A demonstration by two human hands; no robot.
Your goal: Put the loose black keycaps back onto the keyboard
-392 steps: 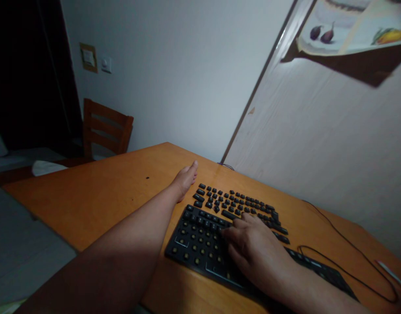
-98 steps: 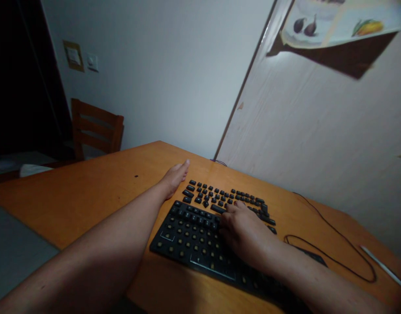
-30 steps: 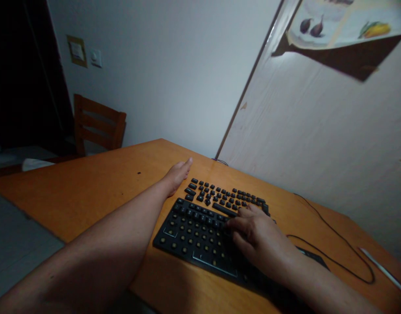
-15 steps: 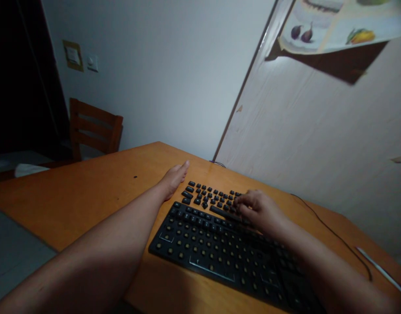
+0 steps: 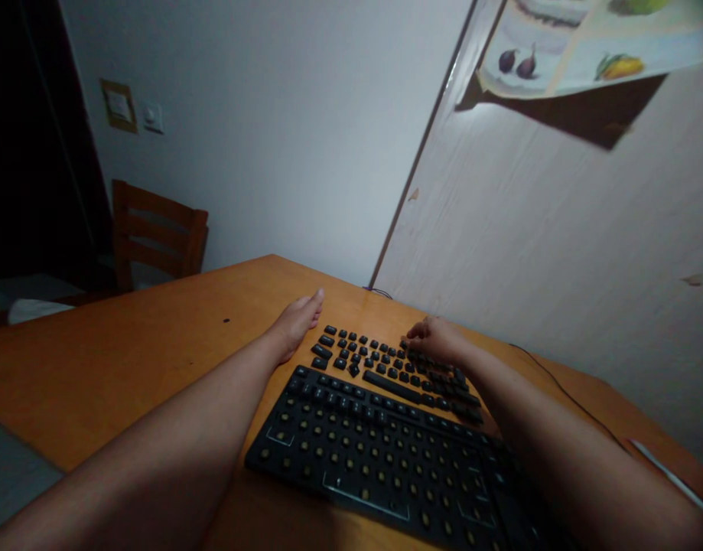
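Note:
A black keyboard [image 5: 340, 444] lies on the wooden table, most of its keys stripped to bare stems, with a row or two of caps left along its far side. Loose black keycaps [image 5: 379, 360] are laid out in rows just beyond it, among them a long space bar [image 5: 392, 386]. My left hand [image 5: 297, 325] rests on the table at the left end of these rows, fingers loosely extended, holding nothing visible. Above the far row, my right hand [image 5: 434, 339] has thumb and fingers pinched on a small keycap [image 5: 405, 344], partly hidden by the fingertips.
A small dark piece [image 5: 226, 321] lies on the table [image 5: 156, 360] at left. A cable [image 5: 563, 390] and a thin white stick [image 5: 672, 478] lie at right. The wall [image 5: 259, 138] borders the table's far side. A wooden chair [image 5: 159, 229] stands at the back left.
My right hand has moved from near the space bar to the far row of keycaps, uncovering caps beside the space bar. My left hand stays by the rows. The view has shifted slightly.

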